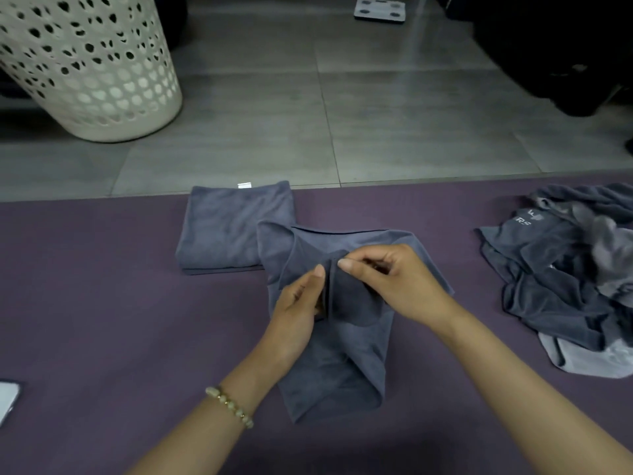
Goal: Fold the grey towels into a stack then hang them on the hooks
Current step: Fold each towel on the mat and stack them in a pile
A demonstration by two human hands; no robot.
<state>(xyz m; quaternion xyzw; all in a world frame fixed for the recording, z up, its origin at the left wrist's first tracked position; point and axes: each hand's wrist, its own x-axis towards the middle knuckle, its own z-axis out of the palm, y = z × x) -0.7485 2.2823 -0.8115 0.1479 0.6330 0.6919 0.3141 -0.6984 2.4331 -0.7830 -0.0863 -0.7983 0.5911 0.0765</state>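
- The grey towel [329,365] lies half-folded mid-mat. The left hand [298,303] and right hand [387,279] each have a narrow grip pinched on its raised centre fold.
- Such a shallow pinch could slip and leave the layers skewed.
- Its far corner overlaps the folded towel [226,231]; pulling may drag that one askew.
- An unfolded pile [565,279] lies well apart on the right.
- A purple mat [102,286] covers the tiled floor [394,125]; a laundry basket [85,70] stands beyond.

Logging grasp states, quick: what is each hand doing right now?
Left hand: grips a fold of the grey towel.
Right hand: pinches the same towel.
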